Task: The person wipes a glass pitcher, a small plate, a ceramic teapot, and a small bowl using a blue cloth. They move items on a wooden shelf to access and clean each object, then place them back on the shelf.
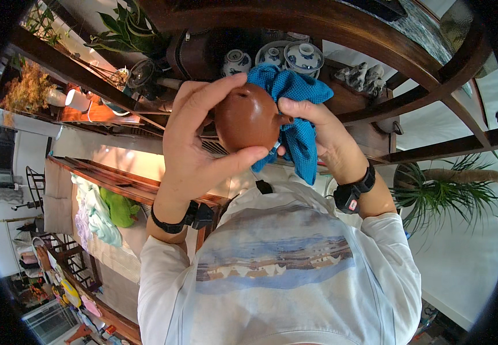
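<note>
A round reddish-brown clay teapot (247, 118) is held up in front of me, its short spout pointing right. My left hand (197, 133) grips it from the left, fingers over the far side and thumb along the near side. In my right hand (318, 125) is a blue textured cloth (303, 88), bunched behind and to the right of the pot. The right thumb lies on the cloth close to the spout; most of the right fingers are hidden by cloth and pot.
Beyond the hands, a dark wooden shelf holds a blue-and-white lidded bowl (304, 56), an overturned patterned cup (236, 61) and a scholar's rock (361, 78). Curved wooden beams (387, 43) cross above and right. Potted plants (128, 32) stand at upper left and right.
</note>
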Tool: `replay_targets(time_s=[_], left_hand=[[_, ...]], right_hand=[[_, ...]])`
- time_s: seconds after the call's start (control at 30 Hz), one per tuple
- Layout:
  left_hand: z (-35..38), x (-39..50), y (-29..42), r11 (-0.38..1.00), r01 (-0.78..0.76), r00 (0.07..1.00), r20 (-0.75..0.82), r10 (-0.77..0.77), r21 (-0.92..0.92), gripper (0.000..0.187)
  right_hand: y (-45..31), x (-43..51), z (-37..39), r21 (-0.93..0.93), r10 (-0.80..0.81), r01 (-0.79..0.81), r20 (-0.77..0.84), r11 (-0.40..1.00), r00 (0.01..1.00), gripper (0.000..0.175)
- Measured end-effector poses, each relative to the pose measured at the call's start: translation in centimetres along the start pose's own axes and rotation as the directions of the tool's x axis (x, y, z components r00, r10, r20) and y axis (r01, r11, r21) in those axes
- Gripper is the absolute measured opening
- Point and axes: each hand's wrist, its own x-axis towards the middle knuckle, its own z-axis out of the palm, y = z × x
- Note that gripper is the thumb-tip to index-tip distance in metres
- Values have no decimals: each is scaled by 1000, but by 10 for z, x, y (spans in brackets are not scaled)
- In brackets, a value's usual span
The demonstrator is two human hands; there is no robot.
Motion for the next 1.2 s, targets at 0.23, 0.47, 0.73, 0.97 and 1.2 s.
replay_targets(time_s=[0.23, 0.47, 0.73, 0.97, 1.2], left_hand=[[7, -3, 2, 988, 138, 988, -56, -142, -68, 73], [13, -2, -5, 962, 224, 968, -83, -239, -159, 73], [14, -4, 0, 938, 117, 941, -266, -210, -327, 77], [16, -6, 20, 916, 30, 880, -425, -214, -401, 87], [20, -5, 33, 996, -80, 951, -303, 64, -40, 81]], right_hand=[[-33, 9, -6, -760, -448, 508, 319, 406, 835, 50], [-62, -21, 32, -696, -247, 590, 707, -409, 663, 47], [-33, -27, 34, -743, -675, 522, 639, -418, 369, 50], [16, -9, 13, -643, -572, 657, 731, -393, 373, 59], [19, -7, 19, 39, -105, 98, 317, 994, 943, 72]])
